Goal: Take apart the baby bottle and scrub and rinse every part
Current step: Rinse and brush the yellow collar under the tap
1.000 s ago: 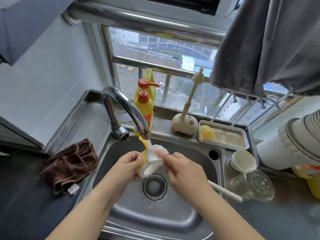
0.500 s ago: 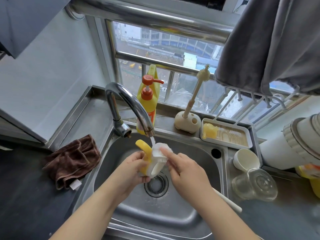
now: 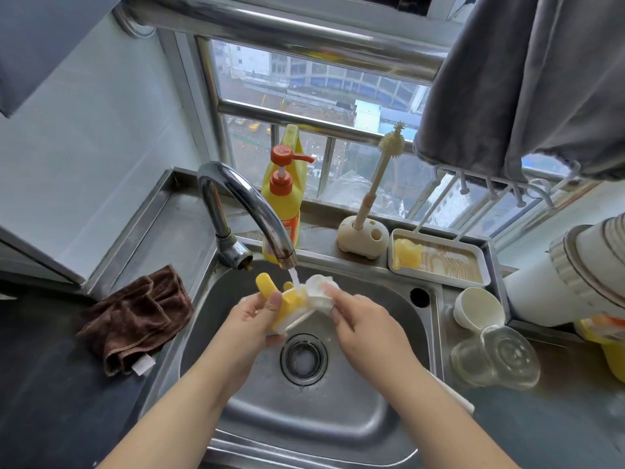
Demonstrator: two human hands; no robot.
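My left hand grips a yellow-and-white bottle collar with yellow handles under the running tap, over the steel sink. My right hand holds a white brush head, pressed against the collar's right side. The brush's white handle sticks out behind my right forearm. A clear glass bottle body lies on its side on the right counter, next to a white cap.
A yellow soap pump bottle stands behind the tap. A thin brush stands in a beige holder, beside a white tray. A brown cloth lies left of the sink. A grey towel hangs at upper right.
The collar has turned in my left hand, so its yellow handles now point up and left. The brush head has shifted to the collar's right side under the stream.
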